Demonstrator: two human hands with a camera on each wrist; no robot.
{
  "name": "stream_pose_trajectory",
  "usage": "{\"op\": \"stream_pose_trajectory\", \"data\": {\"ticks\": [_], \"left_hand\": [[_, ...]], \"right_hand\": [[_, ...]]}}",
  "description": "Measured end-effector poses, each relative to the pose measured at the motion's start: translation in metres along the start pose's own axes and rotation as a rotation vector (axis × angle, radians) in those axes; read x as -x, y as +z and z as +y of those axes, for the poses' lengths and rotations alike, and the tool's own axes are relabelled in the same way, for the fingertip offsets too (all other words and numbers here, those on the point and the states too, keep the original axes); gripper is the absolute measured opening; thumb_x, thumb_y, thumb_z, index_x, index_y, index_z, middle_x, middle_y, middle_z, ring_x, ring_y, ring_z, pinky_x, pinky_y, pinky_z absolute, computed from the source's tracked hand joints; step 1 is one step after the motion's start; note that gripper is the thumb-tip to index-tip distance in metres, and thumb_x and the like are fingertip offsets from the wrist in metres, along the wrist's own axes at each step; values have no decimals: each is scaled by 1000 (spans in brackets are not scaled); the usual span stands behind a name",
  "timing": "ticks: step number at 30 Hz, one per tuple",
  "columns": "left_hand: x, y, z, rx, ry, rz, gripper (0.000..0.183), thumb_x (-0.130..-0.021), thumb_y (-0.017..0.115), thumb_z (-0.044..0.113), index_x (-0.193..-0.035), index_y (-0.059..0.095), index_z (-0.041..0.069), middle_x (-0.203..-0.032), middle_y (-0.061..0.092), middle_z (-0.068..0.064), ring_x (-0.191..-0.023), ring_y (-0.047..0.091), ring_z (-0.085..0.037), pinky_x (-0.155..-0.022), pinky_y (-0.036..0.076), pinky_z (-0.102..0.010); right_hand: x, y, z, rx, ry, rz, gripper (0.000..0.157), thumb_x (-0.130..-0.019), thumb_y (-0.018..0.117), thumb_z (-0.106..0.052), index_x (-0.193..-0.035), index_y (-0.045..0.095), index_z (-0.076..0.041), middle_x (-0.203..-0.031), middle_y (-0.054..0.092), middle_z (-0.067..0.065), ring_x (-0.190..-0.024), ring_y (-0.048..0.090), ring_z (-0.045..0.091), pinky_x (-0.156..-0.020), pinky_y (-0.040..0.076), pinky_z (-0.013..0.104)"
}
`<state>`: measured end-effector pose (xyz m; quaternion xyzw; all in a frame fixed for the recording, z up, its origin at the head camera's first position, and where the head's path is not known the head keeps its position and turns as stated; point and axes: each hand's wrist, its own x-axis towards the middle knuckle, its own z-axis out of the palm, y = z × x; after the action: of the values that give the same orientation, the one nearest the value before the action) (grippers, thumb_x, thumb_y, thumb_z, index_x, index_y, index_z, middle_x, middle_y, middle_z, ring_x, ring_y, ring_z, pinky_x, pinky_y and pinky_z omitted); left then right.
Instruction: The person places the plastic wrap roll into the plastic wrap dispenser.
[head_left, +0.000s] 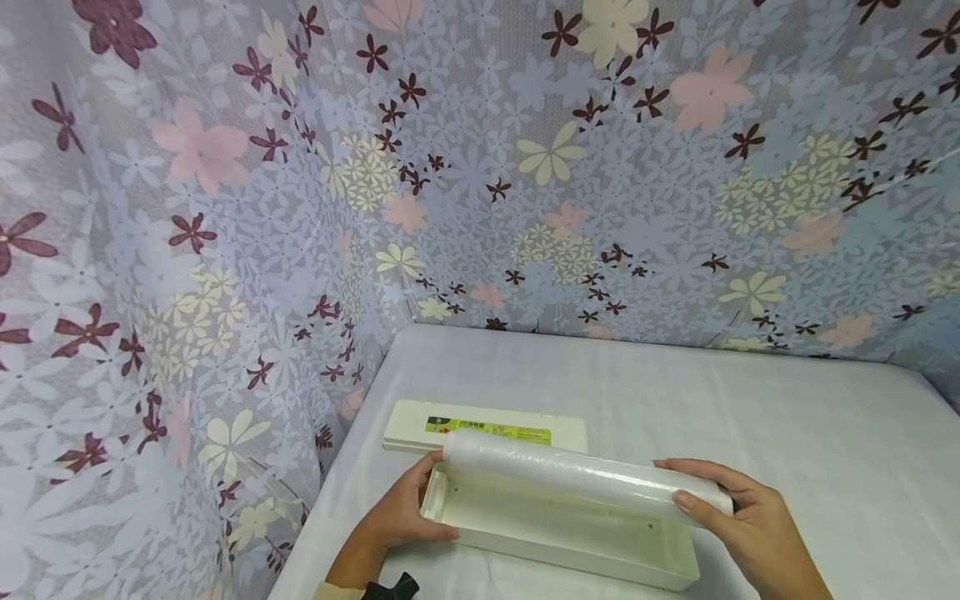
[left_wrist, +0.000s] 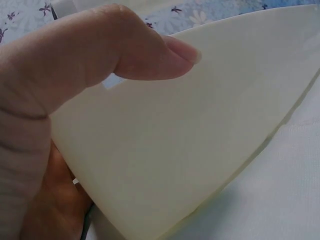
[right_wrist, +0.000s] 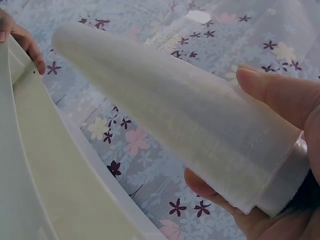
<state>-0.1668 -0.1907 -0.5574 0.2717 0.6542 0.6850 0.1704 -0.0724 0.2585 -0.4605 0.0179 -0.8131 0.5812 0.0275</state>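
Observation:
A long cream plastic box (head_left: pixel 555 533) lies without its lid on the white cloth, its inside showing. My left hand (head_left: pixel 408 504) grips the box's left end, thumb on the front wall; the left wrist view shows that thumb (left_wrist: pixel 155 55) close up. A roll of plastic wrap (head_left: pixel 570 475) slants above the box's back edge. My right hand (head_left: pixel 750 508) holds the roll by its right end, between thumb and fingers. In the right wrist view the roll (right_wrist: pixel 175 110) is held clear of the box (right_wrist: pixel 45 150), and its far end points toward my left hand.
Behind the box lies its cream lid (head_left: pixel 487 421) with a yellow-green printed label, partly hidden by the roll. A white cloth (head_left: pixel 825 450) covers the table. Flowered fabric (head_left: pixel 480 167) hangs at the back and the left side.

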Motion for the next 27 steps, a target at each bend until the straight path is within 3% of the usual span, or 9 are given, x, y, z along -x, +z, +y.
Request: {"op": "stream_pose_trajectory", "data": {"ticks": [11, 20, 27], "left_hand": [[0, 0, -2, 6, 14, -8, 99, -70, 94, -1, -154, 42, 7, -142, 57, -21, -120, 57, -51, -96, 56, -51], [0, 0, -1, 9, 4, -6, 100, -70, 95, 2, -154, 41, 8, -143, 56, -22, -120, 60, -44, -97, 55, -50], [-1, 0, -1, 25, 4, -17, 99, -71, 94, -3, -154, 40, 3, -138, 60, -20, -118, 63, -37, -97, 55, -53]], "right_hand": [[-4, 1, 5, 38, -16, -7, 37, -102, 73, -30, -137, 71, -16, -133, 70, 3, -105, 66, 15, -74, 59, 35], [-7, 4, 8, -83, 20, -57, 40, -102, 73, -27, -138, 69, -11, -135, 68, 8, -109, 70, 24, -80, 62, 45], [-9, 6, 12, -100, 27, -72, 40, -102, 74, -25, -138, 69, -9, -134, 69, 9, -109, 71, 26, -80, 62, 47]]}}
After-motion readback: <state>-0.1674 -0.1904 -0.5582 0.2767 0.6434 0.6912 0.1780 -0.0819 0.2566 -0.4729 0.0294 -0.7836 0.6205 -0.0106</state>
